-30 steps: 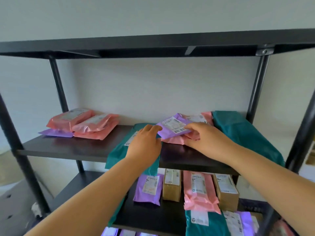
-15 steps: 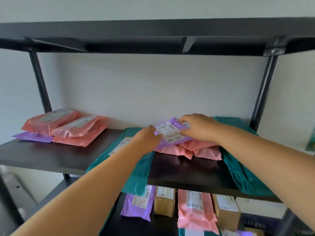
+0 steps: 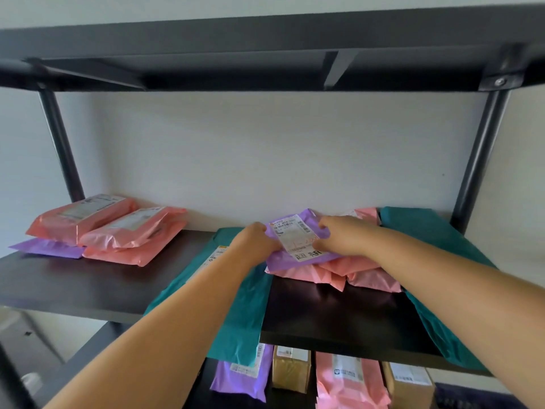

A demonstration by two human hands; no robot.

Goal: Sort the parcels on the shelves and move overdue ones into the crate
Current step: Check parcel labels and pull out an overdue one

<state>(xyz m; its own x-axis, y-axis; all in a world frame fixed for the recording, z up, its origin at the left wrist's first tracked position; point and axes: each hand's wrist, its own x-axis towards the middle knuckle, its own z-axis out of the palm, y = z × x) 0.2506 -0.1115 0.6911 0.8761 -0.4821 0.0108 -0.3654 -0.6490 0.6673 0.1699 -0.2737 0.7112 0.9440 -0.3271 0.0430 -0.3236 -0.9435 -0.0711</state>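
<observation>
1. The purple parcel (image 3: 295, 258) lies on a heap of pink parcels (image 3: 362, 276) on the shelf (image 3: 88, 284). It sits directly between our two sets of fingers, with its white label (image 3: 295, 237) facing up.
2. Our left hand (image 3: 256, 240) grips the parcel's left edge with its fingers (image 3: 269, 246) curled in against the film. Our right hand (image 3: 345, 237) pinches the right edge, so both hands are closed on this one parcel.
3. We judge it to be a thin plastic mailer: light, soft and likely to sag in the middle if held by one end. The film looks glossy, so a loose pinch may slip.
4. The best hold seems to be at the two side edges, where the contents fill the bag, not on an empty flap. That also leaves the label bare between the fingers for reading.
5. The pink parcels under the fingers lie loose, so we would lift the purple one straight up, since dragging may pull them along.
6. Just left of the left fingers, a teal mailer (image 3: 236, 305) overhangs the shelf front and could slide off if nudged.
7. The crate is not in view.
</observation>
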